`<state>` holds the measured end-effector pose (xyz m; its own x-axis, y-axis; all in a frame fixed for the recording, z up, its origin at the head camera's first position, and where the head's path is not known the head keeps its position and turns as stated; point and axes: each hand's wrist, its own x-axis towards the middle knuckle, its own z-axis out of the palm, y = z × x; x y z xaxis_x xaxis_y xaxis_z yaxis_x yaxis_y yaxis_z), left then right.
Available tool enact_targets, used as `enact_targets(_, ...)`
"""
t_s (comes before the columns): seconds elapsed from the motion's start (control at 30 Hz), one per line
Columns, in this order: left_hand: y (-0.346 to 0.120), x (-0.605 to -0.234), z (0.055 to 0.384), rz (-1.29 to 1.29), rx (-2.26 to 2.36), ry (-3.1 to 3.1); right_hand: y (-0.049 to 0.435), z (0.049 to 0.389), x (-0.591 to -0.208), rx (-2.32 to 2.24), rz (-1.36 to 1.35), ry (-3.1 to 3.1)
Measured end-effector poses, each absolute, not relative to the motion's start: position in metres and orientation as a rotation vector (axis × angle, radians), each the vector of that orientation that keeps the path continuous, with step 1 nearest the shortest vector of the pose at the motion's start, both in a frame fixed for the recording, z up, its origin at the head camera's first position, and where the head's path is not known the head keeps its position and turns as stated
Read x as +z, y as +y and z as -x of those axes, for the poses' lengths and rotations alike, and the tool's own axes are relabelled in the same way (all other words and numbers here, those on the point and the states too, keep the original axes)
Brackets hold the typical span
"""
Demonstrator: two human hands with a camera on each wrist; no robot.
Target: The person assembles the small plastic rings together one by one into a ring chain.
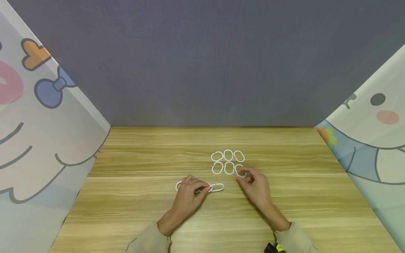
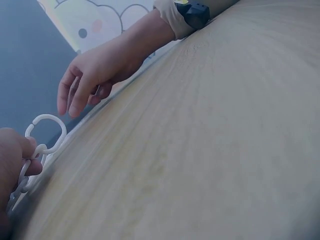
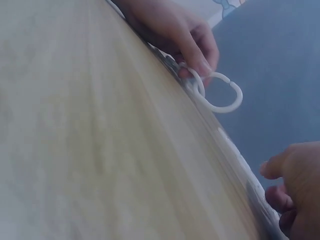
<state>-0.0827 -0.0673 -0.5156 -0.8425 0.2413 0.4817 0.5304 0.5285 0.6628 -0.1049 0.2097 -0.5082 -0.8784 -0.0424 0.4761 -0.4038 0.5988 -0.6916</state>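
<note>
My left hand pinches a white plastic chain link between thumb and fingertips, low over the table. Joined to it, an oval link with a small split sticks out to the right; the left wrist view shows this end link raised. Another part of the chain shows left of the hand, and the rest is hidden beneath it. My right hand hovers with thumb and fingers apart around the near right loose link. No grip on that link can be seen.
Several more loose white links lie in two rows just beyond my hands on the wooden table. A grey panel rises at the back. Cartoon-printed panels stand at the left and right.
</note>
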Motion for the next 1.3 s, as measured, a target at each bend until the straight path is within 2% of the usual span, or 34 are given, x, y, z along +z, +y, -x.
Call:
enact_targets(0.2, -0.0676, -0.5159, 0.0828, 0.636, -1.228, -2.444, 0.2148, 0.1077, -0.5095, 1.034, -0.349, -2.515)
enact_targets(0.73, -0.068, -0.5164, 0.0826, 0.641, -1.227, -2.429, 0.2144, 0.107, -0.5067, 0.957, -0.26, -2.576)
enact_targets(1.3, -0.0679, -0.5168, 0.0826, 0.656, -1.219, -2.427, 0.2118, 0.1021, -0.507, 0.801, -0.36, -2.629)
